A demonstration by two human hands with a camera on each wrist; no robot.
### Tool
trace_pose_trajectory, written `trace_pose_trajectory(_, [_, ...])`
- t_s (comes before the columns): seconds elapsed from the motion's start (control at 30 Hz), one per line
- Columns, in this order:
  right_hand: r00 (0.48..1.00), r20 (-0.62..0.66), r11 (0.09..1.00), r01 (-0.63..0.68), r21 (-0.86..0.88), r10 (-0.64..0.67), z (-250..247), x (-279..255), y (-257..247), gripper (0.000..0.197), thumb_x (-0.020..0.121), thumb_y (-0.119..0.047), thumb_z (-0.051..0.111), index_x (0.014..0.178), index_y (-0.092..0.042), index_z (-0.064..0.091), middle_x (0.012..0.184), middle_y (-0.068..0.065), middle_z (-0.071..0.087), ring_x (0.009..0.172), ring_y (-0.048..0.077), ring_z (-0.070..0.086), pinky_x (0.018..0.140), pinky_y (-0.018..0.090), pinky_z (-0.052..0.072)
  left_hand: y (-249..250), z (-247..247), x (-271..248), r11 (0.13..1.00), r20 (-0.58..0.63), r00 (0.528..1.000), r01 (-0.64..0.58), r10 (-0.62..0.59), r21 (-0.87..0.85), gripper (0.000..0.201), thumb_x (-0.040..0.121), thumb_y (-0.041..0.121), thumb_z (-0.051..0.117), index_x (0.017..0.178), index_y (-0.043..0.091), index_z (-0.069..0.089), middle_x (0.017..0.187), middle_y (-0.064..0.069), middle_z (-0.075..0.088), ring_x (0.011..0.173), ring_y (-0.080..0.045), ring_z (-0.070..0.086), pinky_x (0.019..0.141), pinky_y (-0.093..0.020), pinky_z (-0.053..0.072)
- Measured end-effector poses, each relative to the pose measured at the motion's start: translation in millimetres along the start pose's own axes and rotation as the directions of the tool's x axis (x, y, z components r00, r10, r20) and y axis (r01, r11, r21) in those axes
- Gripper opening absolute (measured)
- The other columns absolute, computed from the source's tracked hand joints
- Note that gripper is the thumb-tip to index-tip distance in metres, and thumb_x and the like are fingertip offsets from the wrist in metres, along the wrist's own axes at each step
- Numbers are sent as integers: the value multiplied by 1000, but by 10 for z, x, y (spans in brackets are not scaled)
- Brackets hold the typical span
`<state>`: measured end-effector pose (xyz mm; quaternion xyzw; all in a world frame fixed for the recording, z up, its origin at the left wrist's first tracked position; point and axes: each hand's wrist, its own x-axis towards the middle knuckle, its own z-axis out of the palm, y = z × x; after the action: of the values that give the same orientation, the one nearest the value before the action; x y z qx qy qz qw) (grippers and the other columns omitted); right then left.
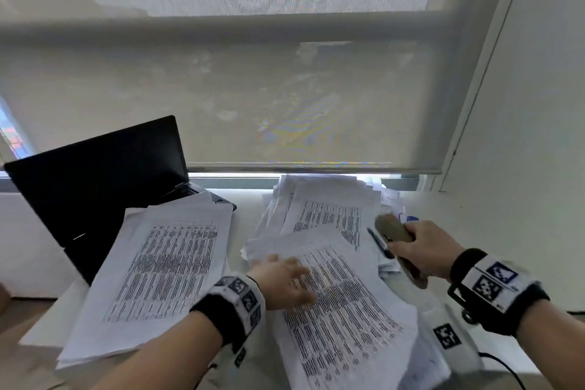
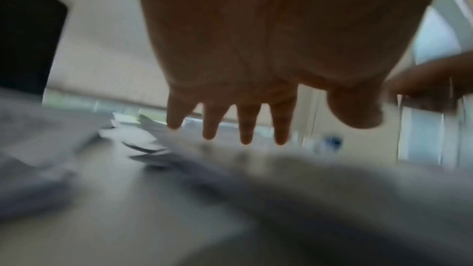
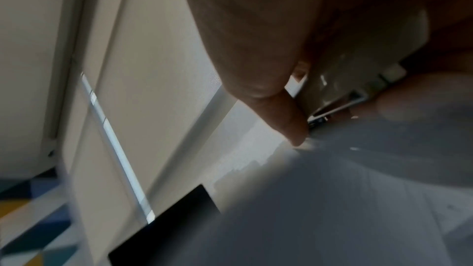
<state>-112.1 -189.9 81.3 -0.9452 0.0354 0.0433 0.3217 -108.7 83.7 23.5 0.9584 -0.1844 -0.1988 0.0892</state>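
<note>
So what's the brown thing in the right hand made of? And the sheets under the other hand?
The stapler in the right hand looks like dull brownish plastic, probably with a metal rail: the wrist view shows a shiny strip. The sheets under the left hand are thin matt white paper, printed, with curling edges.

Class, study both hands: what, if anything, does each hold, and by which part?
The right hand grips an olive-brown stapler round its middle, both ends showing. The left hand holds nothing; its straight fingers spread over a printed sheet.
</note>
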Motion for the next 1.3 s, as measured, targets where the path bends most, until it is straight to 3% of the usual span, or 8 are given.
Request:
trace_pose_trajectory(0.1, [992,80,987,102,-121,-93,82,9,-100,11,87,-27,64,81,-24,55,72,-6,58,65,12,56,57,21,37,-94,200,46,986,179,984,-3,-28,169,91,81,66,60,152,46,6,164,8,-8,149,-31,-11,116,-65,-3])
trace_pose_trajectory(0.3, [923,-116,925,351,-143,-368,65,69,-485,27,86,-21,65,112,-25,57,95,-4,60,85,14,53,73,26,37,-185,256,75,987,182,979,-116,94,113,92,77,60,69,148,54,10,162,12,-14,148,-28,-20,113,-65,-11])
trace_pose_trajectory(0.4, [951,5,942,307,-135,-309,283,213,-608,34,87,-23,63,120,-24,55,104,1,63,90,17,57,78,27,43,-224,269,101,981,133,979,-168,154,99,104,73,59,74,152,46,7,162,12,-13,148,-22,-18,119,-54,-8])
trace_pose_trajectory(0.53, [945,287,957,215,-193,-155,896,358,-561,38,91,-24,59,126,-31,47,112,0,60,93,15,60,86,32,52,-297,343,128,990,49,996,62,-69,130,146,56,78,72,151,19,-22,158,-1,-30,145,-23,-26,121,-43,-9])
trace_pose_trajectory(0.7, [974,211,943,141,-300,-79,1377,453,-573,69,89,-12,53,148,-31,21,132,3,52,109,20,58,97,34,48,-336,344,167,987,107,990,80,-96,140,147,55,84,67,149,18,-25,157,0,-31,145,-20,-25,121,-43,-9])
trace_pose_trajectory(0.9, [995,95,961,57,-272,-33,1624,540,-680,64,90,-15,51,147,-26,23,139,3,47,120,24,52,104,41,42,-355,352,151,992,91,994,56,-67,111,147,57,81,69,149,16,-25,157,0,-32,145,-20,-26,122,-42,-7])
trace_pose_trajectory(1.03, [997,29,980,-59,-190,65,1646,641,-795,41,90,-46,54,123,-22,45,114,2,61,99,22,59,88,34,46,-356,351,147,993,88,994,52,-62,109,147,57,81,69,150,14,-24,158,-1,-30,146,-20,-25,121,-42,-8])
trace_pose_trajectory(1.3, [992,-100,973,-58,225,82,1462,865,-701,32,83,-49,65,101,-23,65,87,-5,68,80,16,64,80,33,53,-310,283,119,983,92,992,66,-83,170,148,54,84,67,150,16,-22,158,0,-28,146,-22,-23,118,-43,-13])
